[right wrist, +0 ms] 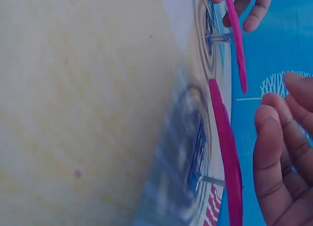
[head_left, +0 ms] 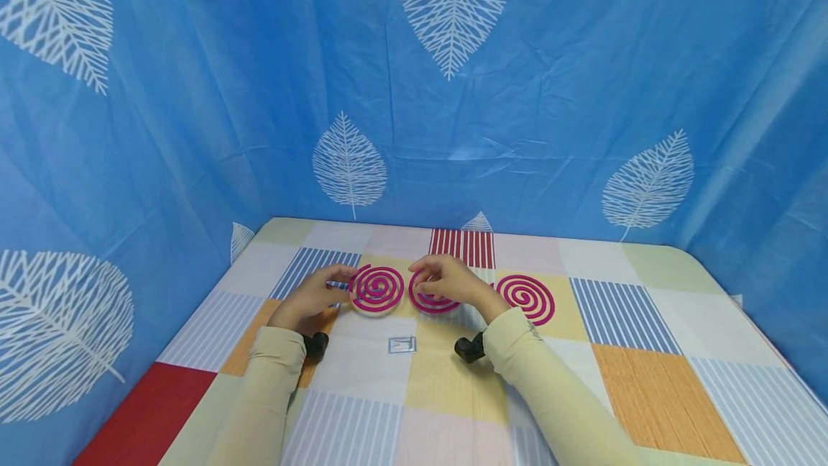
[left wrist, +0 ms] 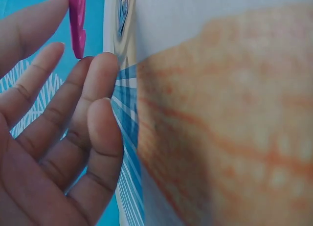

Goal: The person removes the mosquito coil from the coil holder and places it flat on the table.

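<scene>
A magenta spiral mosquito coil [head_left: 376, 289] lies at the left of a row of three. My left hand [head_left: 315, 293] is at its left edge with fingers fairly straight; in the left wrist view a fingertip touches the coil's edge [left wrist: 77, 28]. My right hand [head_left: 453, 280] hovers over the middle mosquito coil [head_left: 435, 304] and partly hides it. The right wrist view shows its loosely bent fingers [right wrist: 268, 152] beside that coil [right wrist: 227, 152], apart from it and holding nothing. A thin stand [right wrist: 210, 180] reaches up to this coil; another stand [right wrist: 220, 38] supports the left coil.
The third mosquito coil [head_left: 525, 298] lies beyond my right wrist. A small rectangular outline [head_left: 402, 344] shows on the patchwork tablecloth [head_left: 362, 365] between my forearms. A blue leaf-patterned curtain [head_left: 414, 128] closes off the back and sides.
</scene>
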A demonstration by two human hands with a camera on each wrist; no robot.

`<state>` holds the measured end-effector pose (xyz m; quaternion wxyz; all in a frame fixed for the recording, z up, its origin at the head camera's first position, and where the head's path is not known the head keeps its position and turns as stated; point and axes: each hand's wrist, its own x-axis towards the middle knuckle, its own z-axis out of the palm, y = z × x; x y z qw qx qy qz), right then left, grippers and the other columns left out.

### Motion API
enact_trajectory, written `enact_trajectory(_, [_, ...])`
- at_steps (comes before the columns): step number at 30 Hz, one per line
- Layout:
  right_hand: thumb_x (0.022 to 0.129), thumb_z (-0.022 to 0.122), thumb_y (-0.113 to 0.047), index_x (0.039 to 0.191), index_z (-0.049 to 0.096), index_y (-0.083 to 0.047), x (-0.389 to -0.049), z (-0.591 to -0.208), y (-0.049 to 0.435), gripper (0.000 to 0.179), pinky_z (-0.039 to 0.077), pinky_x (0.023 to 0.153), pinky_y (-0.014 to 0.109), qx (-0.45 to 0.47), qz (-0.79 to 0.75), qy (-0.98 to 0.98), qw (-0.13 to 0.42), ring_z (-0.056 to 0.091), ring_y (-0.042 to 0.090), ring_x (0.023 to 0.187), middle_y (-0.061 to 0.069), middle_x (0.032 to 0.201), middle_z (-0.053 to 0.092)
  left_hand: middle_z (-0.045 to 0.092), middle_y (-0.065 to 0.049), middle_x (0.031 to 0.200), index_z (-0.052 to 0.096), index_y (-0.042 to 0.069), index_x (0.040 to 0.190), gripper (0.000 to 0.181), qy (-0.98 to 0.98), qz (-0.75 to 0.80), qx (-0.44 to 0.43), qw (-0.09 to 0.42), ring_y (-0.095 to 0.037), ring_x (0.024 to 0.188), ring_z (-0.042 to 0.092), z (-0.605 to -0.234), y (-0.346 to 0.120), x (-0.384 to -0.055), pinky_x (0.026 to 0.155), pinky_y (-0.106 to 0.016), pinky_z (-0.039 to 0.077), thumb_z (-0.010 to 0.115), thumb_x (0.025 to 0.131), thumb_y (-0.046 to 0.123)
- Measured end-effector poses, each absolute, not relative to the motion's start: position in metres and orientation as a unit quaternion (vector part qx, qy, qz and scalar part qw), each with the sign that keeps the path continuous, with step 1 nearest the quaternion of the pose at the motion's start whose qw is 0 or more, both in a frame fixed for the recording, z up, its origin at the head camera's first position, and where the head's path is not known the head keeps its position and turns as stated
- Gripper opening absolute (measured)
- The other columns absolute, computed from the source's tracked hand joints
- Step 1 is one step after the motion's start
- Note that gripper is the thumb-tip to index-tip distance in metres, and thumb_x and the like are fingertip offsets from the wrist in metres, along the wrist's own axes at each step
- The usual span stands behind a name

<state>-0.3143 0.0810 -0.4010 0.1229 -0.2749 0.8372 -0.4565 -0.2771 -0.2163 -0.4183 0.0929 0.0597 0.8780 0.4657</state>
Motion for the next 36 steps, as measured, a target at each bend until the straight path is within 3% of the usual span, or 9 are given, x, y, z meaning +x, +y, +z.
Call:
enact_trajectory(5, [0.097, 0.075, 0.004, 0.138, 0.065, 0.008, -0.314, -0.401, 0.072, 0.043, 0.062, 0.065, 0.030, -0.257, -0.444, 0.846, 0.143, 0.066, 0.013, 0.063, 0.011, 0.100, 0.075, 0.061, -0.029, 0.144, 0.055, -0.001, 0.151, 0.057, 0.882, 0.459, 0.047, 0.101, -0.048, 0.130, 0.059, -0.419, -0.215, -0.279, 0.107, -0.058, 0.053, 0.077, 0.099, 0.008])
enact_trajectory(20, [0.096, 0.075, 0.004, 0.151, 0.054, 0.008, -0.315, -0.407, 0.058, 0.059, 0.061, 0.063, 0.028, -0.203, -0.480, 0.831, 0.196, 0.067, 0.013, 0.066, 0.011, 0.094, 0.075, 0.063, -0.028, 0.139, 0.045, -0.006, 0.159, 0.071, 0.878, 0.462, 0.046, 0.118, -0.044, 0.125, 0.060, -0.417, -0.218, -0.276, 0.100, -0.049, 0.056, 0.078, 0.098, 0.008])
enact_trajectory(36, [0.092, 0.073, 0.011, 0.151, 0.053, 0.010, -0.313, -0.414, 0.048, 0.062, 0.059, 0.059, 0.025, -0.179, -0.525, 0.806, 0.207, 0.065, 0.014, 0.063, 0.014, 0.091, 0.072, 0.067, -0.020, 0.126, 0.052, -0.006, 0.154, 0.070, 0.878, 0.460, 0.034, 0.126, -0.035, 0.117, 0.061, -0.419, -0.220, -0.275, 0.107, -0.053, 0.052, 0.083, 0.093, 0.009])
